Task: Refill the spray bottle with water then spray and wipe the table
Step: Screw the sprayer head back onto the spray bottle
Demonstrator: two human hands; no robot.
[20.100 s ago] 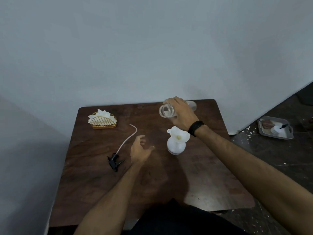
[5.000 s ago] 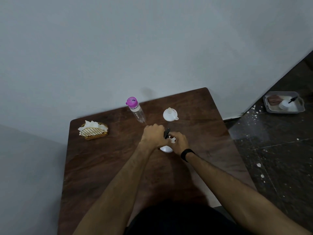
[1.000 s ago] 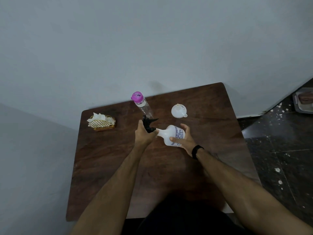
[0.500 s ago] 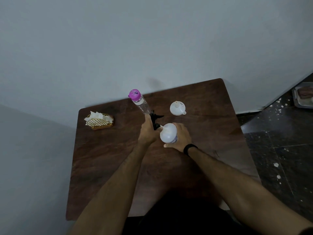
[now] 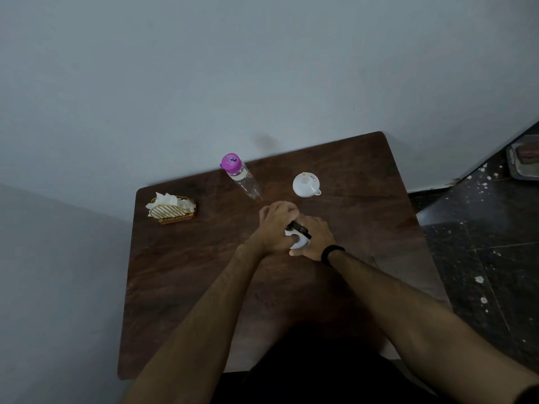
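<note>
The white spray bottle [image 5: 298, 243] stands upright near the middle of the dark wooden table [image 5: 186, 275], mostly hidden by both hands. My left hand [image 5: 275, 225] is closed over its black spray head [image 5: 299, 228]. My right hand [image 5: 319, 237] wraps the bottle's body from the right. A clear water bottle with a pink cap [image 5: 239, 174] stands behind the hands. A white funnel [image 5: 306, 185] lies upside down to its right. A gold wire holder with white napkins [image 5: 172, 207] sits at the table's back left.
The table stands against a grey wall at the back and left. To the right is dark speckled floor, with a metal tray [image 5: 525, 163] at the frame's edge. My dark-clothed lap shows below the table's near edge.
The spray bottle, held tipped on its side a second ago, is now upright on the table. Both hands came down with it and stay on it.
</note>
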